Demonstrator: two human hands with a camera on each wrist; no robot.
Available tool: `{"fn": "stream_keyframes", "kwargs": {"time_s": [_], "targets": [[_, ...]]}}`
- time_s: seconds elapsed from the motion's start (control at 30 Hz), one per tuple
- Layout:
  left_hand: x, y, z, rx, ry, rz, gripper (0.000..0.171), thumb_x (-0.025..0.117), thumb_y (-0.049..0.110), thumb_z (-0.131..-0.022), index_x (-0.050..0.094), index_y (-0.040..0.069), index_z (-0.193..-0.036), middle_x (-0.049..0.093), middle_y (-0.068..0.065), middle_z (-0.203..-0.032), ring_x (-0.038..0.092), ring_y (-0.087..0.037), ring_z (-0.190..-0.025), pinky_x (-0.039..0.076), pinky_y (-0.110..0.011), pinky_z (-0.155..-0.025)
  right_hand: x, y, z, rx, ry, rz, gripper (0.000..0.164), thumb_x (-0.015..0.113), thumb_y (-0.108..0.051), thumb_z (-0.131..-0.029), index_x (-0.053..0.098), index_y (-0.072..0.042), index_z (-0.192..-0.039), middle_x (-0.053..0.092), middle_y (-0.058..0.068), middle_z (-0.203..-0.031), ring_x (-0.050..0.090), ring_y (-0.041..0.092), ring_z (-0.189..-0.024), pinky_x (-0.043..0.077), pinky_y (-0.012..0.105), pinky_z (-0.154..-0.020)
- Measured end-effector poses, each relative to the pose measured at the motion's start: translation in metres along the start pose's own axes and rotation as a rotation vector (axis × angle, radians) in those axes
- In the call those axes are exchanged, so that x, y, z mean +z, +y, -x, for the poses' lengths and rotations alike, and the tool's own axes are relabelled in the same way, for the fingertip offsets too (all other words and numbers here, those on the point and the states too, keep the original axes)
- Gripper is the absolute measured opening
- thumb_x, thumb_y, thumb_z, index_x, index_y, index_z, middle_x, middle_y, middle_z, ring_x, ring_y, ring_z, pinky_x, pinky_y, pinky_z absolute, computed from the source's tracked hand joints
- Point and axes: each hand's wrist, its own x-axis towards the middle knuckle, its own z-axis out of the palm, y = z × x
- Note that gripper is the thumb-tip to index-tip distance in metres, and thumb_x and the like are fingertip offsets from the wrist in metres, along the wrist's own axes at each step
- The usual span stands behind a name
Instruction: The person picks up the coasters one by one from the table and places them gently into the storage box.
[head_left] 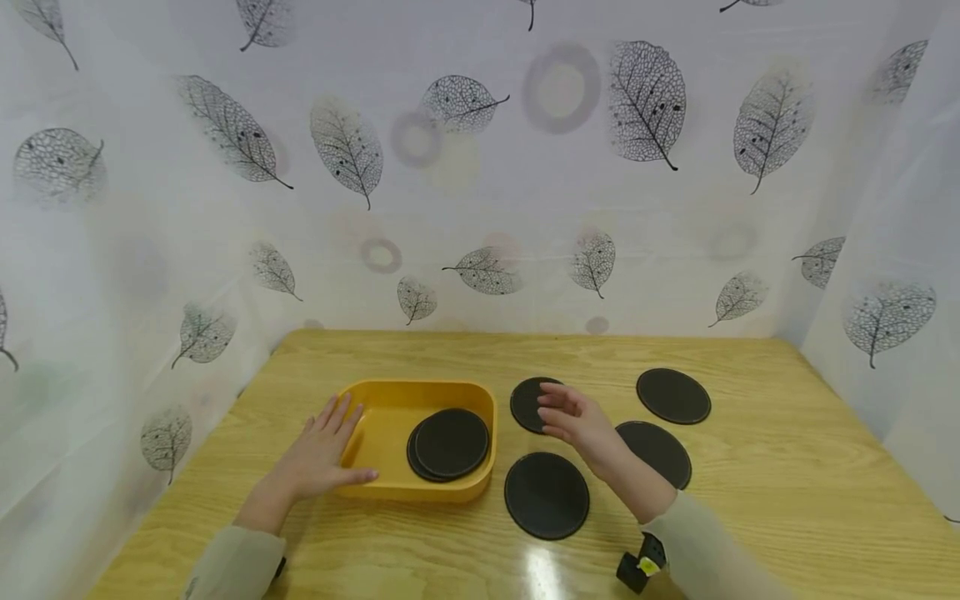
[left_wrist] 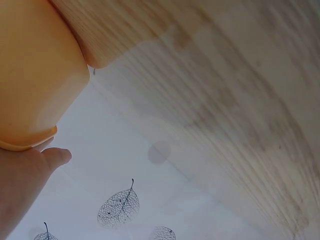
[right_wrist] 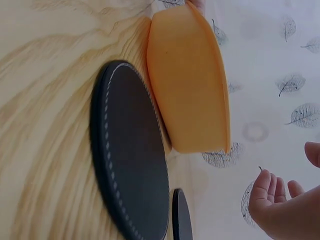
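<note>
My left hand (head_left: pixel 318 454) rests on the left end of a yellow plastic bin (head_left: pixel 420 492), fingers spread over its rim and thumb along the front edge. Inside the bin, at the right, two black round coasters (head_left: pixel 452 443) lie overlapped. My right hand (head_left: pixel 581 425) is held in the air right of the bin with nothing in it, fingers loosely bent. Beneath and around it, several black coasters lie flat on the table, among them a near one (head_left: pixel 547 496) and a far one (head_left: pixel 528 406) partly hidden by the fingers. The right wrist view shows white stitching round one coaster's edge (right_wrist: pixel 132 150).
Farther right on the table are two more coasters, one at the back (head_left: pixel 673 396) and one (head_left: pixel 656 452) partly covered by my right forearm. The wooden table (head_left: pixel 787 500) ends against a white leaf-patterned curtain (head_left: pixel 540 208) behind and at both sides.
</note>
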Motion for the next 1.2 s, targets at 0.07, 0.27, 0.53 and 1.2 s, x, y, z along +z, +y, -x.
{"fn": "stream_keyframes", "kwargs": {"time_s": [0.07, 0.27, 0.53, 1.2], "targets": [[0.0, 0.0, 0.0, 0.0, 0.0, 0.004, 0.098, 0.054, 0.06, -0.075, 0.018, -0.004, -0.139, 0.006, -0.026, -0.143, 0.003, -0.041, -0.129, 0.012, -0.063, -0.094, -0.006, 0.0, 0.003, 0.005, 0.012, 0.001, 0.055, 0.056, -0.011, -0.087, 0.03, 0.001, -0.134, 0.033, 0.025, -0.127, 0.034, 0.038, -0.117, 0.04, 0.037, -0.089], [0.001, -0.002, 0.0, 0.004, 0.005, 0.006, 0.097, 0.054, 0.06, -0.075, 0.018, -0.004, -0.139, 0.005, -0.025, -0.143, 0.0, -0.039, -0.13, 0.013, -0.063, -0.094, -0.024, -0.001, 0.011, 0.021, 0.047, 0.045, 0.055, 0.056, -0.014, -0.087, 0.03, 0.0, -0.134, 0.031, 0.025, -0.129, 0.036, 0.033, -0.117, 0.037, 0.04, -0.092], [0.001, -0.001, -0.001, 0.01, 0.013, -0.01, 0.097, 0.055, 0.06, -0.075, 0.02, -0.005, -0.138, 0.006, -0.025, -0.143, 0.004, -0.041, -0.129, 0.014, -0.063, -0.094, -0.057, 0.002, 0.022, -0.005, 0.115, 0.107, 0.054, 0.052, -0.013, -0.089, 0.027, 0.004, -0.134, 0.031, 0.026, -0.127, 0.041, 0.029, -0.113, 0.043, 0.028, -0.084], [-0.002, 0.001, 0.001, 0.016, 0.01, 0.023, 0.096, 0.055, 0.058, -0.076, 0.019, -0.005, -0.138, 0.007, -0.026, -0.143, 0.001, -0.04, -0.129, 0.013, -0.064, -0.094, -0.115, 0.003, 0.044, -0.049, 0.238, 0.204, 0.045, 0.055, -0.017, -0.088, 0.038, -0.001, -0.126, 0.05, -0.003, -0.1, 0.054, 0.002, -0.089, 0.047, 0.023, -0.076]]}}
